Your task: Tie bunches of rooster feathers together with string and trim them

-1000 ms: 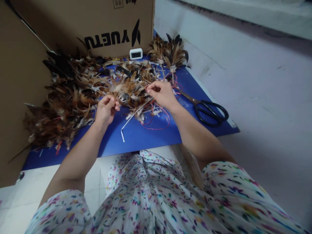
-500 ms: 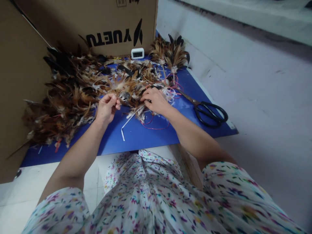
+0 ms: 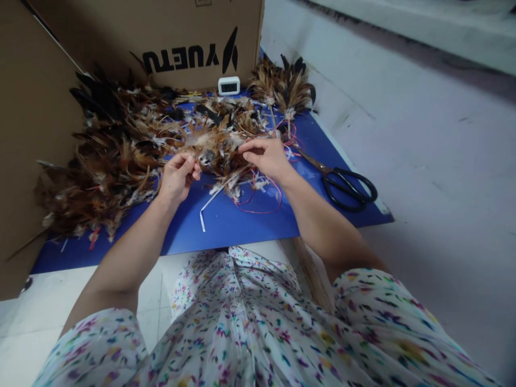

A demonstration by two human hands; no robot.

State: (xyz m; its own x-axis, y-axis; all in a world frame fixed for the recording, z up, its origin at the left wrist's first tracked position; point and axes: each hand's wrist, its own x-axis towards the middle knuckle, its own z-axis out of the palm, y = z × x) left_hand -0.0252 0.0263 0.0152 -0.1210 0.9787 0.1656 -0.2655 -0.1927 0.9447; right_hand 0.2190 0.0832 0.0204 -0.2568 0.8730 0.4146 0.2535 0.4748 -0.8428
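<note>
Brown feathers with pale fluff (image 3: 221, 148) lie in a loose heap between my two hands. My left hand (image 3: 178, 176) is closed, its thumb and forefinger pinching feathers at the heap's left side. On the other side, my right hand (image 3: 268, 157) has thumb and forefinger brought close together beside the brown feathers; what lies between those fingertips is too small to make out. A bent white strip (image 3: 206, 207) sticks out from the heap toward me. Pink string (image 3: 278, 201) loops over the blue board (image 3: 234, 231) below my right hand.
Black-handled scissors (image 3: 349, 188) lie at the right. Tied feather bunches (image 3: 288, 86) stand behind them. A small white digital clock (image 3: 229, 86) sits before a cardboard box (image 3: 185, 32). More brown and black feathers (image 3: 108, 156) cover the left side. A pale wall (image 3: 423, 150) borders the right.
My right hand has lifted off the feathers and shifted right and slightly up, its fingers drawing together. My left hand keeps its pinch in nearly the same place.
</note>
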